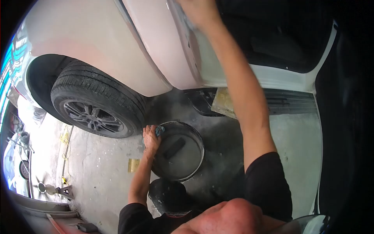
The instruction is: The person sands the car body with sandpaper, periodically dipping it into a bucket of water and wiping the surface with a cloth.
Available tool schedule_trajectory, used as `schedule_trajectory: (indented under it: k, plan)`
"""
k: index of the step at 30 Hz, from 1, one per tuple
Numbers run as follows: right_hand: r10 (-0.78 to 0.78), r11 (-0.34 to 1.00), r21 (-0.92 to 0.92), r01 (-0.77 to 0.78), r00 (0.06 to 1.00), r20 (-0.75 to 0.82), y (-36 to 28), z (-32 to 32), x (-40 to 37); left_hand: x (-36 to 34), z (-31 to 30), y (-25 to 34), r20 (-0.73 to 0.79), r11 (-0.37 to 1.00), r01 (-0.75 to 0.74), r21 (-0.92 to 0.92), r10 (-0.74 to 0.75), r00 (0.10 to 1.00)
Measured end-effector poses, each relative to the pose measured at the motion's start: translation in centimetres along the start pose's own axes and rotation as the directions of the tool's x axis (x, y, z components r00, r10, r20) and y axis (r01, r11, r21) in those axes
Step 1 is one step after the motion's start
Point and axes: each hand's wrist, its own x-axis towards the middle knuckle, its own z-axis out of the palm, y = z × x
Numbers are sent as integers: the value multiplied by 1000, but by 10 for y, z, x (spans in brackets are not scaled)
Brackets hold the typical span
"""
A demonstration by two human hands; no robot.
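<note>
My left hand (150, 137) is closed on a crumpled blue cloth (159, 130), right at the left rim of a round bucket (202, 150). Murky grey water (183, 162) fills the bucket, and a dark oblong block (174, 148) shows in it. My right arm stretches up across the view, and my right hand (198, 13) is at the pale door edge (183, 43) of a car. That hand is blurred and cut off by the top of the view; I cannot tell what its fingers hold.
A car wheel (95, 105) stands left of the bucket under the primed fender (89, 35). A yellowish block (225, 102) rests by the sill step on the right. A tan square (133, 165) lies on the concrete floor. At the lower left is a jack stand (64, 192).
</note>
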Motion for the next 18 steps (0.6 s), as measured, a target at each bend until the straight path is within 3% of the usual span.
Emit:
schedule_trajectory:
  k: [2,5,6,9,10,13,14,18]
  plan:
    - [-14,989,-146,16,1000,20,34,-3,-54,0,3,0,-17,1000,-15,14,15,1000]
    - [24,998,55,-23,1000,-20,50,-1,-100,1,3,2,-37,999,-21,49,23,999]
    - [10,996,86,-7,999,-39,44,0,-102,0,0,6,-35,999,-9,54,11,999]
    - [20,994,-104,-27,998,-66,29,-4,-74,4,-7,15,-34,999,-6,51,7,999]
    - [-51,998,18,52,996,-72,33,-2,-61,1,-6,14,-30,999,-2,50,4,1000]
    - [-45,995,-95,40,998,-52,35,-4,-71,2,0,12,-47,996,26,87,-22,999]
    - [37,995,-87,-38,999,-22,39,-3,-84,4,-2,12,-52,996,22,91,-17,999]
    - [-142,986,-112,125,977,-159,33,2,-88,0,-1,15,-103,995,-15,100,25,994]
